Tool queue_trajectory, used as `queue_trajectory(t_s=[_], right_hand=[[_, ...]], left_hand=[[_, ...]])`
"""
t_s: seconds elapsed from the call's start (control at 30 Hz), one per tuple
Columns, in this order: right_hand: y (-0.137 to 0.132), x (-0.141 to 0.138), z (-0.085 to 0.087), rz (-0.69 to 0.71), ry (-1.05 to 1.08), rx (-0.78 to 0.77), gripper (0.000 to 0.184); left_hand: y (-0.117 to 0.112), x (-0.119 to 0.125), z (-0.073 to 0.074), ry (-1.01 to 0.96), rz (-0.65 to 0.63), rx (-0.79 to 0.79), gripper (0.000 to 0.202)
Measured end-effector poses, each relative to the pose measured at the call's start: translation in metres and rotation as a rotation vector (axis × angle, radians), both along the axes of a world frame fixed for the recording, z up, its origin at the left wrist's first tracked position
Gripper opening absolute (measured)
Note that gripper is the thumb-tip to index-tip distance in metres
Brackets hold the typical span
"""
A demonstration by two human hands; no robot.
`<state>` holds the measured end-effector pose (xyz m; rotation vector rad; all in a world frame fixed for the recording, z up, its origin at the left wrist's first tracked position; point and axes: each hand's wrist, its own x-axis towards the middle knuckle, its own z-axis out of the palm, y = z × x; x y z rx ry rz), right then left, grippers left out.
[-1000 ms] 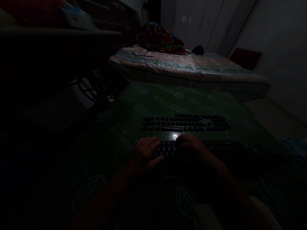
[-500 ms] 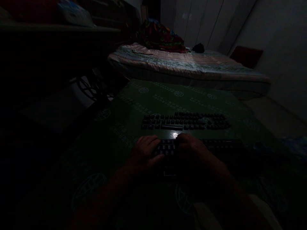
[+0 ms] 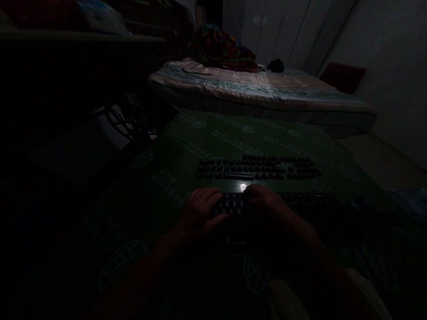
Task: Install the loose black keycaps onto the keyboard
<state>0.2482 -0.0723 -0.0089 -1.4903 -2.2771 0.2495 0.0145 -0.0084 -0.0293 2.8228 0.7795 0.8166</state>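
Observation:
A dark keyboard [image 3: 232,204] lies on the green table [image 3: 180,142], with some keys on its left part and a barer, darker right part. My left hand [image 3: 201,208] grips its left end, fingers over the far side and thumb along the near side. Over the keyboard's middle, my right hand [image 3: 263,200] is closed with fingertips pinched at the top row. Whatever is between those fingertips is hidden in the dark. Beyond the keyboard, loose black keycaps [image 3: 247,169] lie in keyboard-like rows, with a long space bar [image 3: 238,176] in front.
The room is very dim. Behind the table stands a bed [image 3: 267,91] with a bundled red blanket [image 3: 225,49]. A dark shelf [image 3: 83,37] is at upper left, above a spoked wheel [image 3: 123,122]. Dim cloth [image 3: 410,198] shows at the right edge.
The view has shifted very slightly. Both hands keep nearly the same places on the keyboard, and the keycap rows look the same.

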Motion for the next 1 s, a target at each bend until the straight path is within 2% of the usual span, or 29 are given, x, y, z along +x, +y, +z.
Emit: queue_trajectory(t_s=[0.23,0.47,1.0], right_hand=[[0.004,0.003,-0.008,0.001,0.012,0.004,0.006],[0.005,0.001,-0.002,-0.068,0.05,-0.072,0.006],[0.001,0.001,0.008,0.055,-0.058,-0.029,0.005]], left_hand=[[0.0,0.0,0.004,0.014,-0.006,0.015,0.04],[0.0,0.001,0.0,0.017,0.012,0.006,0.04],[0.001,0.0,-0.003,0.023,-0.007,0.036,0.041]])
